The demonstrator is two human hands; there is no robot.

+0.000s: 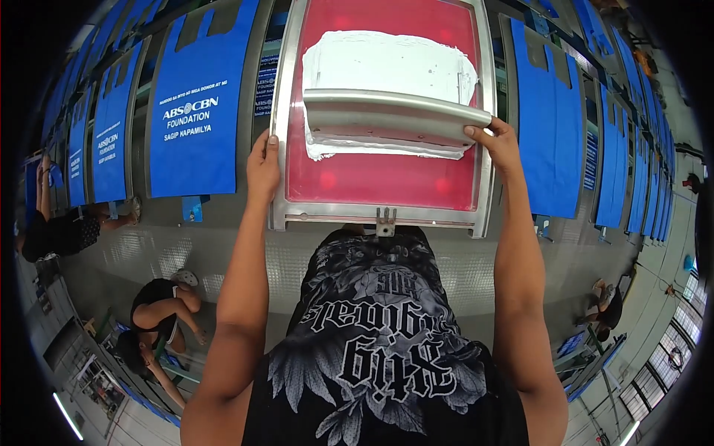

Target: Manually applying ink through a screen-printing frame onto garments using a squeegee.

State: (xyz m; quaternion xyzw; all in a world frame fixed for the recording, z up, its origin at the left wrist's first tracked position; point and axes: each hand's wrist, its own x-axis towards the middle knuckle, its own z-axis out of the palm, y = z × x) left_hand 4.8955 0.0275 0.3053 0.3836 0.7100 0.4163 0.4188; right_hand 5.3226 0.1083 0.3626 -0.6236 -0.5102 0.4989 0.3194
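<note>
In front of me is a metal-edged screen printing frame (327, 212) with a red mesh (387, 186). Thick white ink (387, 63) covers much of the mesh, its borders ragged. A long metal squeegee (390, 123) lies across the ink, tilted slightly down to the right. My left hand (263, 165) is closed round the frame's left rail, thumb on top. On the opposite rail, my right hand (497, 146) is closed too, its thumb overlapping the squeegee's right end. Its other fingers are partly hidden.
Blue fabric bag pieces with white print lie in rows on both sides, including a left piece (195, 149) and a right piece (549, 149). A metal bracket (385, 223) juts from the frame's near edge. One person (160, 308) crouches at lower left; others are farther off.
</note>
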